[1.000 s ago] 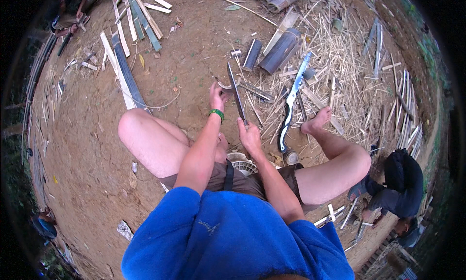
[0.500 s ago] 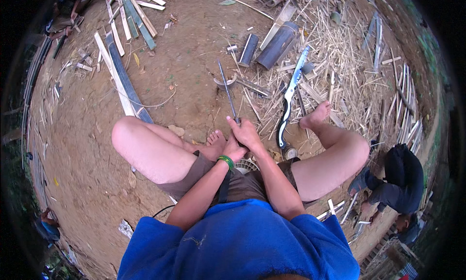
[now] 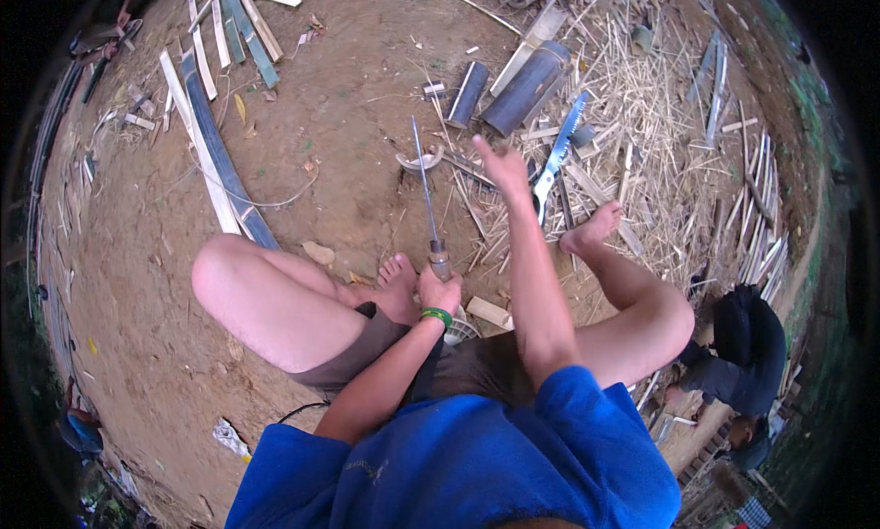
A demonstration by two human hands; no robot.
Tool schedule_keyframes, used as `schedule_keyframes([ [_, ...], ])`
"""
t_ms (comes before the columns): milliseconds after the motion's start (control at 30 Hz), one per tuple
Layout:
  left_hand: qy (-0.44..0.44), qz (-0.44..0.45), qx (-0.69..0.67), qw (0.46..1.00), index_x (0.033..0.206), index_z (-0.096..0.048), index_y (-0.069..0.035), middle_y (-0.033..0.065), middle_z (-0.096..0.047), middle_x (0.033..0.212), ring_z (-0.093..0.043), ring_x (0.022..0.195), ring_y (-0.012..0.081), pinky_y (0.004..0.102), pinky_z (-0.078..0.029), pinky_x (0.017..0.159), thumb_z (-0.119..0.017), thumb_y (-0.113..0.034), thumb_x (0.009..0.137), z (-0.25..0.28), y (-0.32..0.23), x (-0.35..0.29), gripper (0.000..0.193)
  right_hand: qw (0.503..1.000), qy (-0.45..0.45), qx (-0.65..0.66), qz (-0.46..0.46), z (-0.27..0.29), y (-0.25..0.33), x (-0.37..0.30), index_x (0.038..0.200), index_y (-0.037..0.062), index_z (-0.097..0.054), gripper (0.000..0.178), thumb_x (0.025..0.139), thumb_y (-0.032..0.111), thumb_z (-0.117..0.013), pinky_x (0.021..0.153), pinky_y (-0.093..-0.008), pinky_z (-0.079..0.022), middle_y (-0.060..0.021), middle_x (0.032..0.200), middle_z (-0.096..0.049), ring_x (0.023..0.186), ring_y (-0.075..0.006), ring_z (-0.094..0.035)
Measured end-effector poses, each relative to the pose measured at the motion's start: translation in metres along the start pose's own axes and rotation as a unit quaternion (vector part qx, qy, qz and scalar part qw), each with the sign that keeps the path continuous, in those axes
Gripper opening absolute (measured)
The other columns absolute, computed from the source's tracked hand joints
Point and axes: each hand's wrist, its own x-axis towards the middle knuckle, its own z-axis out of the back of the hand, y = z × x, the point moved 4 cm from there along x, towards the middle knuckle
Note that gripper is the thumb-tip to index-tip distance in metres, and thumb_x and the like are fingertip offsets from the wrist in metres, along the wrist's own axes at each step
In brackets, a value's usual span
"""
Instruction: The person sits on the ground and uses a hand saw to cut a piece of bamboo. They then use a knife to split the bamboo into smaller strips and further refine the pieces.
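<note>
A long, narrow-bladed knife (image 3: 425, 185) with a brown handle points away from me. My left hand (image 3: 440, 291), with a green band at its wrist, is closed round the handle's lower end. Farther out and to the right, my right hand (image 3: 506, 171) reaches over the ground with one finger stretched out and nothing visible in it; its other fingers are partly hidden. Just beyond that hand stand a short dark bamboo piece (image 3: 468, 94) and a thicker bamboo section (image 3: 529, 87). Beside it lies a saw (image 3: 561, 144), its handle partly covered by my arm. A curved bamboo offcut (image 3: 420, 161) is near the blade.
Split bamboo strips (image 3: 215, 148) lie at the left, with more slats (image 3: 240, 29) behind them. Shavings (image 3: 642, 116) cover the ground at right. A crouching person (image 3: 747, 350) is at the right, and others are at the left edge. My bare feet flank the work area.
My right hand has come off the left hand and the knife handle and moved forward and right, toward the bamboo pieces. The left hand keeps the knife, its handle now showing.
</note>
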Motion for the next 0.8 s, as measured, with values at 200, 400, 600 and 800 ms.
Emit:
schedule_keyframes([
  [200,0.030,0.003,0.004,1.000,0.096,-0.061,-0.005,0.0139,-0.066,0.076,-0.068,0.071,0.0297,0.0439,-0.053,0.071,-0.071,-0.008,0.074,-0.009,-0.016,-0.011,0.025,0.978,-0.163,-0.019,-0.130,-0.013,-0.064,0.157,0.129,-0.0171,-0.052,0.107,0.068,0.065,-0.084,0.111,-0.0428,-0.045,-0.0304,0.136,-0.059,0.130,-0.0387,-0.058],
  [400,0.025,0.043,-0.017,0.999,0.089,-0.061,-0.004,0.0111,-0.065,0.075,-0.066,0.071,0.0253,0.0405,-0.052,0.071,-0.073,-0.009,0.076,0.005,-0.030,-0.009,0.019,0.977,-0.080,0.040,-0.194,-0.024,-0.067,0.179,0.145,-0.0191,-0.030,0.126,0.062,0.056,-0.088,0.111,-0.0411,-0.045,-0.0329,0.142,-0.051,0.131,-0.0400,-0.054],
  [600,-0.001,0.056,0.037,0.998,0.093,-0.062,-0.005,0.0125,-0.065,0.076,-0.067,0.072,0.0285,0.0431,-0.052,0.072,-0.072,-0.012,0.077,0.016,-0.013,0.001,0.021,0.988,0.056,0.142,-0.041,0.034,0.005,0.107,0.111,-0.0159,-0.066,0.074,0.065,0.037,-0.086,0.080,-0.0370,-0.058,-0.0209,0.106,-0.072,0.086,-0.0275,-0.072],
  [800,0.008,0.004,-0.010,1.000,0.088,-0.062,-0.004,0.0122,-0.066,0.074,-0.065,0.069,0.0298,0.0439,-0.051,0.068,-0.069,-0.013,0.075,-0.003,-0.006,0.014,0.017,0.935,-0.051,-0.069,0.345,0.160,0.141,-0.018,0.141,-0.0093,-0.047,0.101,0.061,0.037,-0.087,0.090,-0.0431,-0.057,-0.0286,0.110,-0.071,0.100,-0.0349,-0.073],
])
